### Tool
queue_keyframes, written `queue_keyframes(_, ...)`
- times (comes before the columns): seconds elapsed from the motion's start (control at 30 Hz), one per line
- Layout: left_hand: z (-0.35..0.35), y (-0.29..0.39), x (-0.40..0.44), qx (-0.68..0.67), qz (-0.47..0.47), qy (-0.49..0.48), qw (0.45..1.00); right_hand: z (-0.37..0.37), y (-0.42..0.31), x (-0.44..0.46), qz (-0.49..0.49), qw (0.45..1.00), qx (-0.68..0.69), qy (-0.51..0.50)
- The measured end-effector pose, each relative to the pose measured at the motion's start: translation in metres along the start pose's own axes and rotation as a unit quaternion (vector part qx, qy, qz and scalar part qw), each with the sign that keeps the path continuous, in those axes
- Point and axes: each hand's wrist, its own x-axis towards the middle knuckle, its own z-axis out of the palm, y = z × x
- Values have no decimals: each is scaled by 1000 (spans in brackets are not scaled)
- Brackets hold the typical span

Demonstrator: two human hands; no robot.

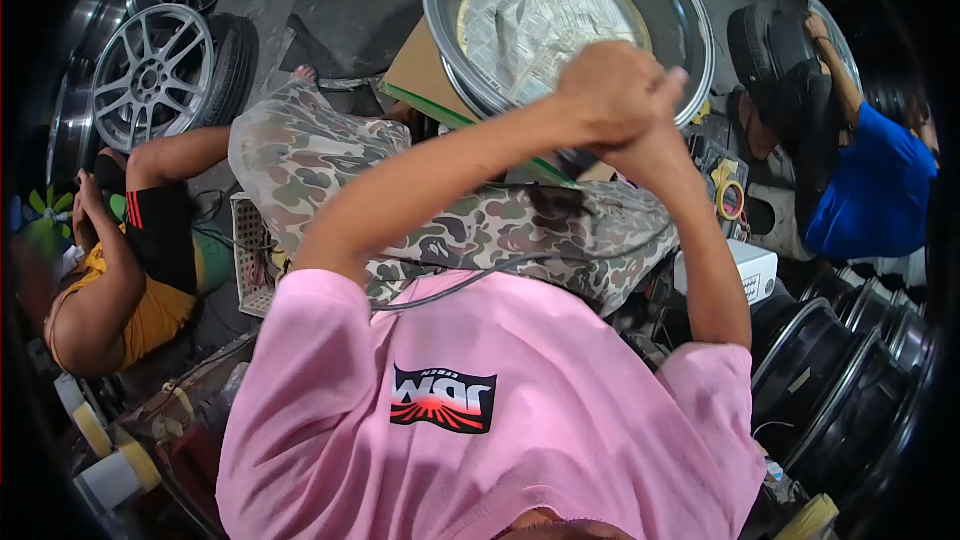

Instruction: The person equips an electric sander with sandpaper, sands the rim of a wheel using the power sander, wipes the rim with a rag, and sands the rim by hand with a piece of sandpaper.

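My left hand (612,88) is closed in a fist over the near right part of a large silver wheel rim (437,15). Pressed against it from below is my right hand (645,145), also with its fingers closed. Both are slightly blurred, and what they hold, if anything, is hidden. Newspaper sheets (520,15) cover the inside of the rim. Under the rim lies a piece of cardboard with a green edge (418,65). A dark, unclear object shows just below my hands.
Camouflage-clad legs (450,235) surround the work spot, and a black cable crosses my lap. A person in yellow (150,310) sits left, another in blue (870,185) right. Spoked wheel (155,75), white basket (250,265), yellow tape roll (731,201), white box (752,270) and dark rims (815,370) stand around.
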Motion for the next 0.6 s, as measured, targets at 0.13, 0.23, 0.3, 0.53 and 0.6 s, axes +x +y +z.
queue_keyframes(0.13, 36, 16, 4, -3, 60, 55, 997, -27, 11, -33, -31, 997, -70, 7)
queue_keyframes(0.23, 33, 14, -9, 2, 79, 58, 995, -21, -1, -38, -1, 999, -47, 2)
queue_keyframes(0.3, 14, 10, -17, 7, 76, 62, 995, -12, -19, -29, 7, 1000, -15, -4)
queue_keyframes(0.53, -71, -45, -29, 71, 10, 71, 995, 34, -64, 62, -142, 989, 38, 17)
queue_keyframes(0.6, -100, -61, -21, 105, -9, 70, 992, 46, -71, 102, -160, 987, 21, 24)
